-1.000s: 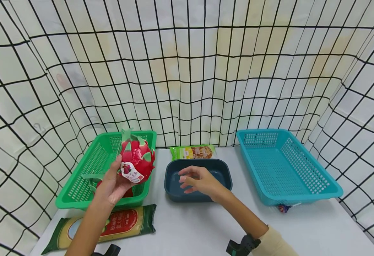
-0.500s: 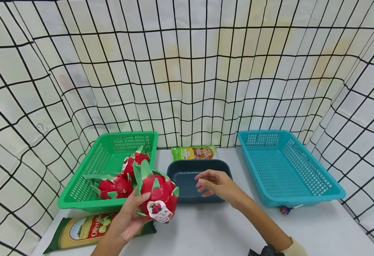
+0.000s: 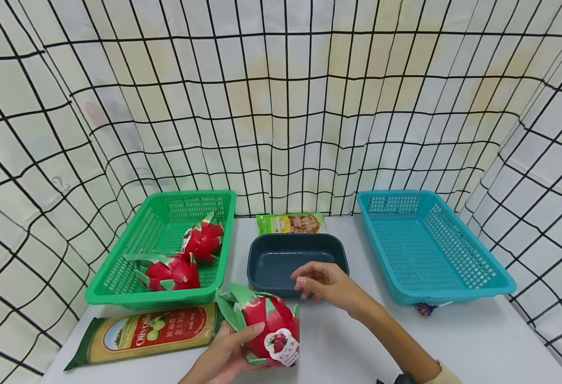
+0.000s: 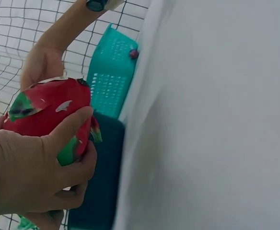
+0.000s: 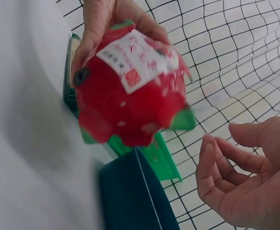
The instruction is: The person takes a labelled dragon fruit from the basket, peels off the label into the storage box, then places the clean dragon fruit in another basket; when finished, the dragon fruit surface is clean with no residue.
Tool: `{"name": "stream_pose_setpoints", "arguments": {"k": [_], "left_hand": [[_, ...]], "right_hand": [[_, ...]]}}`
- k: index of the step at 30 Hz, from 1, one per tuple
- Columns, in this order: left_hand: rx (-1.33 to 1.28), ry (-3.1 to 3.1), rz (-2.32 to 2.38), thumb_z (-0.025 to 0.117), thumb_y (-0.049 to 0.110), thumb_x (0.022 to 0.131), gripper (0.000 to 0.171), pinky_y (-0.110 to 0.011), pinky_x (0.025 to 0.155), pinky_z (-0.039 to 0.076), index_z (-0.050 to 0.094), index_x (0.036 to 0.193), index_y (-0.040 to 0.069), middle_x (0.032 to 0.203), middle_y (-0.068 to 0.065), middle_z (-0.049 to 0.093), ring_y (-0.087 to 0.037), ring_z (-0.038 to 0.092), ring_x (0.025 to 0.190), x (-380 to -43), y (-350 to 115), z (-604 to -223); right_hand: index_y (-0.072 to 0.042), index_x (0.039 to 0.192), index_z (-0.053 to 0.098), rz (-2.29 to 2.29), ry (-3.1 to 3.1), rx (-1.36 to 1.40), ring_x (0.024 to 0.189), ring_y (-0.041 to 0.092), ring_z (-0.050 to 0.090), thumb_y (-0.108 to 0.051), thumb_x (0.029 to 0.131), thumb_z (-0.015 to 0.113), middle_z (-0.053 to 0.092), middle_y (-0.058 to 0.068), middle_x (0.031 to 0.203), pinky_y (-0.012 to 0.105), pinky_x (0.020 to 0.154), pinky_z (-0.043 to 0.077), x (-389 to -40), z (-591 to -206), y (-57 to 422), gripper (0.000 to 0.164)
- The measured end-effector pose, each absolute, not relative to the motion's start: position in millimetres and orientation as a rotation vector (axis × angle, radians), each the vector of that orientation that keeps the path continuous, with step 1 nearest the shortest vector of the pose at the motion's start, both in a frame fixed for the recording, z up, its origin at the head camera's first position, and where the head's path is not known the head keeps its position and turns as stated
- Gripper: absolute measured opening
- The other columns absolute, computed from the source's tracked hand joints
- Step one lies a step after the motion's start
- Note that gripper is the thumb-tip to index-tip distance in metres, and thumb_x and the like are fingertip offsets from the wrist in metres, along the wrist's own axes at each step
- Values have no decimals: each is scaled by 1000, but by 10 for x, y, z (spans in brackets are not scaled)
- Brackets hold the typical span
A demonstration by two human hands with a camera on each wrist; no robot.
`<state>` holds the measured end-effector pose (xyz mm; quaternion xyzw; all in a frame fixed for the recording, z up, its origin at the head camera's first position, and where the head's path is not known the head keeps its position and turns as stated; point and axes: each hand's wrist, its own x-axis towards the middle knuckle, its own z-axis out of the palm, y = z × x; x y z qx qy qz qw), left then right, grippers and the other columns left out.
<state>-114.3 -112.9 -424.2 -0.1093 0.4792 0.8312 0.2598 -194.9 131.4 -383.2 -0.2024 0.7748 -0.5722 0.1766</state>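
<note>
My left hand (image 3: 228,349) grips a red dragon fruit (image 3: 270,325) with green leafy tips and a white label, in front of the dark blue bin. In the left wrist view the fingers wrap round the dragon fruit (image 4: 51,108). My right hand (image 3: 331,288) hangs over the bin's front right edge with loosely bent fingers and nothing in them. The right wrist view shows a gap between this right hand (image 5: 248,167) and the fruit. Two more dragon fruits, one in front (image 3: 172,273) and one behind (image 3: 204,240), lie in the green basket (image 3: 117,261).
The dark blue bin (image 3: 296,241) stands in the middle, a green snack packet (image 3: 292,223) behind it. A turquoise basket (image 3: 436,253) is at right, a small wrapped lollipop (image 3: 426,309) by its front. An Olivoila pasta packet (image 3: 151,332) lies before the green basket. Black wire mesh (image 3: 305,114) surrounds the table.
My left hand has carried the dragon fruit from over the green basket rightward and down toward the front middle. The right hand has shifted slightly right and stays loosely bent.
</note>
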Motion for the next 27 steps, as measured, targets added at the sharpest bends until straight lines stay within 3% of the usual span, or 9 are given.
{"name": "stream_pose_setpoints", "arguments": {"k": [3,9,21,24,27], "left_hand": [[-334,1221,2252,63,29,96,91,-64,102,41,-9,151,20,152,-23,14,-45,16,136,-1173,-1056,-4298],[-420,1107,2270,65,32,94,97,-64,101,42,-13,152,24,151,-26,8,-50,14,136,-1212,-952,-4414],[-484,1087,2216,66,39,92,105,-61,101,43,-15,149,3,152,-31,11,-55,27,135,-1281,-920,-4435],[-461,1111,2221,63,35,95,103,-60,101,43,-20,148,7,151,-32,10,-56,29,133,-1319,-907,-4423],[-445,1160,2227,60,30,97,105,-56,99,47,-33,145,17,149,-34,10,-53,43,124,-1341,-877,-4423]], "right_hand": [[-5,113,65,-1583,2210,-600,77,23,62,-28,94,65,67,16,98,28,66,54,-1928,-3842,1305,30],[-7,103,67,-1542,2171,-623,63,14,53,-26,94,66,61,18,87,23,57,47,-1868,-3891,1308,21],[-4,98,66,-1478,2136,-630,55,11,45,-18,91,69,58,5,76,20,52,41,-1852,-4048,1306,15],[-5,98,67,-1473,2170,-635,55,10,46,-18,90,70,59,7,77,19,52,42,-1870,-4060,1301,15],[-5,97,67,-1467,2221,-662,55,9,48,-18,89,72,58,6,81,19,52,44,-1887,-4058,1301,16]]}}
